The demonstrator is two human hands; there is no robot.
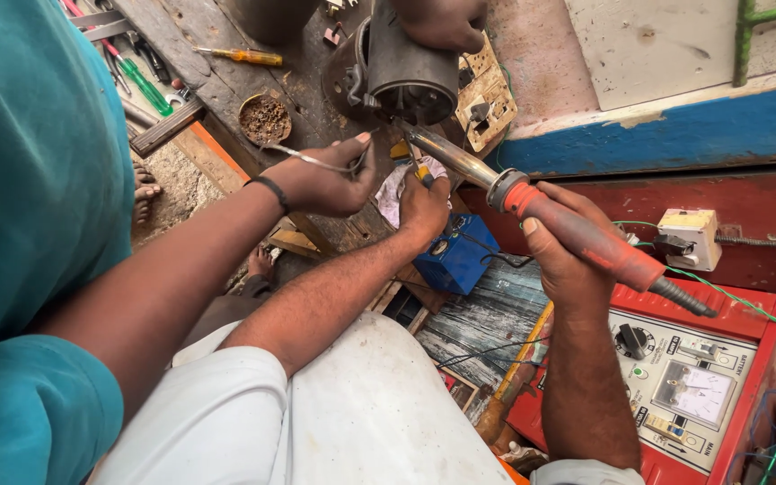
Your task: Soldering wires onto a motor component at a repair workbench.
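Teal sleeve (29,180); hand (563,269) around soldering iron (608,250)

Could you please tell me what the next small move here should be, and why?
Probably bring the co-worker's solder wire in to the tip of the soldering iron held in the right hand: the tip sits at the motor housing, the wire just short of it.

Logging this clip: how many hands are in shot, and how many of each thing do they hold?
hands: 4 (the wearer's left hand and right hand, co-worker's hand, hand at top)
soldering iron: 1
thin wire: 1
dark metal cylinder: 1
Total: 7
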